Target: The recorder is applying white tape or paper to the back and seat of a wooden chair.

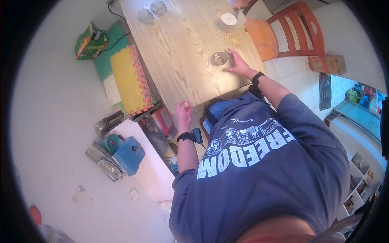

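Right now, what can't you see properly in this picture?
Head view only:
- Left hand: something small in its fingers, too small to tell what.
- Glass by the right hand: whether anything is inside is unclear; the hand covers one side.
- Two jars at the table's far end: too small and bent by the lens.
- Chair: cut off by the edge.

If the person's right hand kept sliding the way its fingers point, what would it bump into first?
The right hand points at the small glass jar on the wooden table, and already seems to touch it; depth is hard to judge.

glass (220,58) on table (182,44) — chair (291,32) right
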A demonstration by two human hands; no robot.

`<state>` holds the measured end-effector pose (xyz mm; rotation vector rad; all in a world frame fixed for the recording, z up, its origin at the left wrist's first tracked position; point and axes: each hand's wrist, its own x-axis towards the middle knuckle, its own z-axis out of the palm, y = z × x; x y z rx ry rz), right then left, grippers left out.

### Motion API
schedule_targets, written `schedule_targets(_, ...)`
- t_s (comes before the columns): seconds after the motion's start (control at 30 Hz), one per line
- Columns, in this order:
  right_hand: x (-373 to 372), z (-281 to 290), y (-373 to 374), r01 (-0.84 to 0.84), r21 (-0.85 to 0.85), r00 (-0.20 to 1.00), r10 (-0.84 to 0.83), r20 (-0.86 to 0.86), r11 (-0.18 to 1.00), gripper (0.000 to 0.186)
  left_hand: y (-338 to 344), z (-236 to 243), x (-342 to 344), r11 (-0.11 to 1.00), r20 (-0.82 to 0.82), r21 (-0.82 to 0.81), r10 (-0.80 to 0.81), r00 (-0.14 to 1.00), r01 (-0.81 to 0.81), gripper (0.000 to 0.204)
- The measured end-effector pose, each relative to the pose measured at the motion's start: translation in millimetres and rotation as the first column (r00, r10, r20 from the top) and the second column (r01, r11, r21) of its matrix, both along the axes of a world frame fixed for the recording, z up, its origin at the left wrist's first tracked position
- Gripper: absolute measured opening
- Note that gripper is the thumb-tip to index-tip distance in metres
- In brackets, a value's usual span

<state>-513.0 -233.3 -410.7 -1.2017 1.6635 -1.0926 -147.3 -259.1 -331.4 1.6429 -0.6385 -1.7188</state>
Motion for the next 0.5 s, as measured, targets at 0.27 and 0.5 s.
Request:
schedule_targets(0.27,-22,-43,35,0.182,0.044,0.983,-0.183,0.007,0.982,0.071,2,-19,5,0.986,0.146,0.1,-0.149,0.978,0.135,0.02)
schedule_targets(0.5,-47,-109,140,0.377,0.332,0.925,-0.371,-0.084,0.865,0.041,-25,-34,-40,0.856,0.13,0.262,-0.489,0.862,0.446,0.026)
